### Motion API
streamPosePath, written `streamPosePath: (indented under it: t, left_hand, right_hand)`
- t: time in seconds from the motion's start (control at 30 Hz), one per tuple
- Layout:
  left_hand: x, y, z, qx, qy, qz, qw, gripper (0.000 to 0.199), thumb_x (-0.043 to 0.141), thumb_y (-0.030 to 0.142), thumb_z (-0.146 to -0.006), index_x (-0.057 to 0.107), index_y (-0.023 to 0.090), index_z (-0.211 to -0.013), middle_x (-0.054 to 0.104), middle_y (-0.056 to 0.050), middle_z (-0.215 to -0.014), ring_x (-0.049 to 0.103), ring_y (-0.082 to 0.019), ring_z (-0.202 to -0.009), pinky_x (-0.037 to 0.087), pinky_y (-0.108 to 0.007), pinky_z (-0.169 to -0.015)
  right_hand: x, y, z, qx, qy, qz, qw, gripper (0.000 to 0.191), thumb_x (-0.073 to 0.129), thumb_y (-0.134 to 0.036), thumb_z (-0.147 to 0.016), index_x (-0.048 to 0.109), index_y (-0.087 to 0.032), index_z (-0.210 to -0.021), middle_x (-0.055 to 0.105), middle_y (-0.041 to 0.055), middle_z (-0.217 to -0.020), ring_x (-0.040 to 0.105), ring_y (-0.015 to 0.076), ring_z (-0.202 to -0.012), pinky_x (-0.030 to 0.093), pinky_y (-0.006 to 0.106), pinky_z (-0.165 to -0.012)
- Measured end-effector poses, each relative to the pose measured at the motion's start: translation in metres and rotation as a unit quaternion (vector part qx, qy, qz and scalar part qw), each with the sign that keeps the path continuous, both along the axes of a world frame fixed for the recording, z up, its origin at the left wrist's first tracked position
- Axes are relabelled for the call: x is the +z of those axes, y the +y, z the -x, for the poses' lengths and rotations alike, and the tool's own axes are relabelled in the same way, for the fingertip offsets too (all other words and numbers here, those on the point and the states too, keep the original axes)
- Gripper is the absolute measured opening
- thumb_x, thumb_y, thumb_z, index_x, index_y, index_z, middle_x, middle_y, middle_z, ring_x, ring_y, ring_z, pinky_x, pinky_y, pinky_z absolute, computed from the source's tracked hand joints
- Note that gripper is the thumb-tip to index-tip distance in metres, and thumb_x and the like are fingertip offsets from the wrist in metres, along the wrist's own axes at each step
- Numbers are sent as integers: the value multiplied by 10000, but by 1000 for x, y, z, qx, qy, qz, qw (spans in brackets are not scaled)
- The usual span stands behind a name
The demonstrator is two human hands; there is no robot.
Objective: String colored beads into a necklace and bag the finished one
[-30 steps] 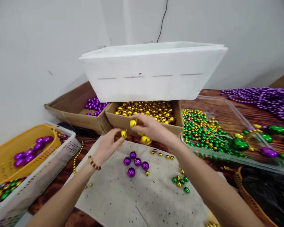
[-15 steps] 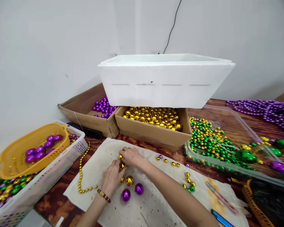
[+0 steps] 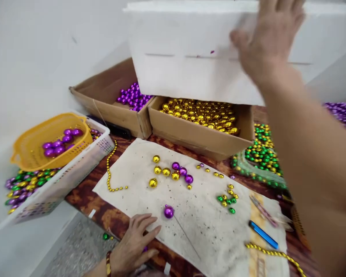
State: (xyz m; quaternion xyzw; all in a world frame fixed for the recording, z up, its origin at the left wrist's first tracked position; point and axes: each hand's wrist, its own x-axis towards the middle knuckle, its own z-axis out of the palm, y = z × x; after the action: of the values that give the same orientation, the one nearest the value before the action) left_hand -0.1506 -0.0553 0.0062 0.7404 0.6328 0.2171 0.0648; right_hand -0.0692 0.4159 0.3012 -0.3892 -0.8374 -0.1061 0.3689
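My left hand (image 3: 140,238) hovers at the near table edge with its fingers spread, a purple spot showing between them that may be a ball. Just beyond its fingertips, a purple ball (image 3: 168,211) lies on the white cloth (image 3: 207,231), and a thin needle-like rod (image 3: 187,236) runs away from it. My right hand (image 3: 269,42) is raised in front of the white foam box (image 3: 184,73), thumb out, fingertips cut off by the picture's top. It appears to hold nothing. Mid-cloth are several gold balls (image 3: 166,172) and a few purple balls (image 3: 183,171).
Cardboard boxes hold purple balls (image 3: 134,96) and gold balls (image 3: 202,113), the foam box above the latter. A yellow basket (image 3: 25,150) sits on a white crate (image 3: 60,182). Right are green and gold beads (image 3: 262,154), a blue cutter (image 3: 263,234) and a gold bead string (image 3: 273,252).
My hands have parted from the gold balls on the cloth. The right has risen to the foam box; the left has come back to the table edge. The view has shifted downward.
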Motion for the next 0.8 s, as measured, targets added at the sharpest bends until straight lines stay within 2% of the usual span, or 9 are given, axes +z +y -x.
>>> streamPosePath:
  t: [0.03,0.07,0.13,0.23,0.3,0.37,0.47,0.57,0.8]
  left_hand:
    - [0,-4,-3,3,0,16,1000,438,648,282,-846,599,251,-1280,608,-130,-1254,520,-298,-1174,496,-456,-945]
    - [-1,-7,-6,11,-4,22,1000,402,638,242,-841,617,236,-1242,619,-132,-1216,535,-290,-1135,499,-452,-926]
    - [-4,-8,-10,29,-14,15,999,309,617,215,-856,640,210,-1164,643,-121,-1089,560,-266,-1029,503,-435,-872]
    - [-9,-7,-15,42,-16,-10,999,150,594,202,-890,647,192,-1029,641,-70,-872,566,-228,-858,490,-406,-791]
    - [-12,-5,-15,42,-3,-35,998,86,574,185,-898,636,187,-957,630,-52,-806,564,-216,-801,482,-398,-777]
    - [-13,2,-12,41,10,-76,996,85,551,166,-897,627,192,-928,625,-40,-769,562,-199,-749,476,-373,-752]
    - [-11,25,0,55,24,-150,987,136,531,206,-910,627,208,-1006,632,-28,-745,565,-188,-701,465,-348,-709]
    - [-11,60,11,85,59,-178,979,234,577,272,-901,613,209,-1124,670,-43,-810,608,-208,-757,468,-365,-760]
    - [-37,118,30,53,154,-269,949,148,574,271,-877,652,235,-997,676,2,-735,620,-182,-668,446,-332,-667]
  right_hand:
    - [5,26,-1,-14,6,3,1000,814,263,-656,-914,353,-109,-1510,292,176,-1583,191,469,-1444,259,634,-909]
    - [8,49,-1,22,-15,16,1000,851,380,-687,-902,316,-118,-1532,313,192,-1562,189,473,-1446,268,651,-947]
    - [12,86,-1,92,-26,-12,995,818,539,-681,-875,402,-166,-1495,419,194,-1478,260,433,-1419,265,648,-1032]
    - [18,102,1,62,-70,-34,995,894,474,-782,-801,575,-93,-1361,546,237,-1324,388,461,-1325,265,651,-989]
    - [21,87,2,-16,-75,-35,996,1049,354,-859,-708,613,-33,-1301,596,256,-1251,461,519,-1233,280,670,-857]
    - [22,62,0,-63,-66,-35,995,1074,302,-871,-691,638,-21,-1256,630,251,-1193,506,528,-1174,295,648,-789]
    - [14,24,-11,-39,-69,-42,996,794,496,-727,-852,648,-44,-1226,634,254,-1166,549,440,-1145,339,605,-887]
    - [0,-4,-29,-31,-99,-55,993,547,629,-561,-905,619,-98,-1196,627,229,-1145,551,345,-1046,368,521,-886]
    - [-36,-49,-56,-42,-147,-122,981,215,571,-395,-972,611,-184,-983,679,95,-974,537,275,-924,297,365,-791]
